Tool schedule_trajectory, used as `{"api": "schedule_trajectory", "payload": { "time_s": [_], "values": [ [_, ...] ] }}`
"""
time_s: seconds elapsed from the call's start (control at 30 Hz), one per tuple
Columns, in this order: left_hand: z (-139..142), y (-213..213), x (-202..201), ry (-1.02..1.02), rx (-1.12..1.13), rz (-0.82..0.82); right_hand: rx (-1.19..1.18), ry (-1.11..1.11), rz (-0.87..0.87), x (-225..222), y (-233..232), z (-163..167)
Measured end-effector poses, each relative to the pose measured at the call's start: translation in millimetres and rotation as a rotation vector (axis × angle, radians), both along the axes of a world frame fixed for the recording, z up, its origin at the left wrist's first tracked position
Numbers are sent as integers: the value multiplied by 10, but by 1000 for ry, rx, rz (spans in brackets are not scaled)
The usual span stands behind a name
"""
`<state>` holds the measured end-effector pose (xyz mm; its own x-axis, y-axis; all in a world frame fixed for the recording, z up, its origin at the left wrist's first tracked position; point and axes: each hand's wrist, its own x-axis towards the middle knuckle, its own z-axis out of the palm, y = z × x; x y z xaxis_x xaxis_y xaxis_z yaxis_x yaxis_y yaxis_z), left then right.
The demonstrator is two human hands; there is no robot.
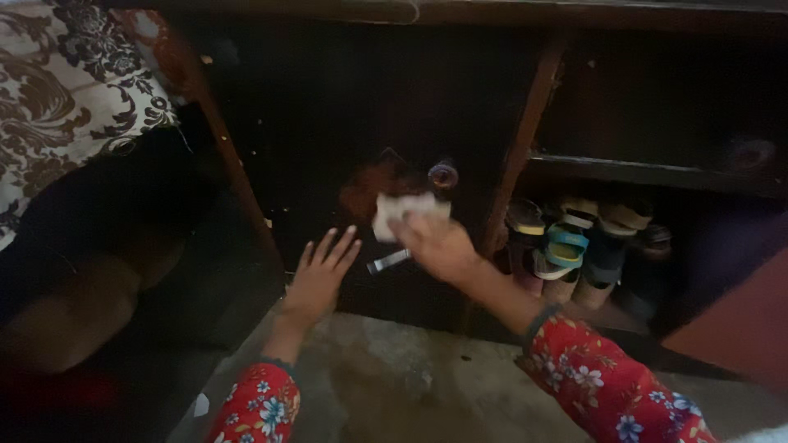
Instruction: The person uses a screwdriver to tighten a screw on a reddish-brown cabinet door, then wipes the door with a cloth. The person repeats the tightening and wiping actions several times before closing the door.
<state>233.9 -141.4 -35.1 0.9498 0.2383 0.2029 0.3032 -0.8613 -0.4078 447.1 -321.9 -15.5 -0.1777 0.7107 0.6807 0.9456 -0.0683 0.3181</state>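
Observation:
My right hand (439, 246) grips a crumpled white cloth (402, 209) and presses it against the dark wooden cabinet door (328, 123), just below a round metal knob (442, 174). A reddish smear (369, 184) shows on the door left of the cloth. My left hand (322, 271) rests flat on the lower door with fingers spread, holding nothing. A small metal handle (387, 262) sits on the door between my hands. Both arms wear red floral sleeves.
Right of the door, an open shelf (648, 174) holds several pairs of sandals (574, 246) stood on end. A black and white patterned fabric (66, 90) hangs at the upper left. The grey concrete floor (394, 377) lies below.

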Motion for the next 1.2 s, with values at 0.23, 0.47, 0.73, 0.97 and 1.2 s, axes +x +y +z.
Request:
{"api": "schedule_trajectory", "payload": {
  "time_s": [0.23, 0.47, 0.73, 0.97, 1.2],
  "values": [
    [-221, 57, -263, 312, -254, 291, 85, -255, -83, -137, 76, -57],
    [-19, -114, -270, 297, -325, 319, -219, -544, -59, 147, -537, -1100],
    [-42, 173, -179, -158, -243, 236, -253, -361, 245, 83, 172, -874],
    [-192, 469, -404, -938, -629, 165, -303, -166, -38, -656, 1467, -344],
    [-672, 266, -281, -480, -569, -72, -380, -455, 39, -201, 491, -1306]
  ]
}}
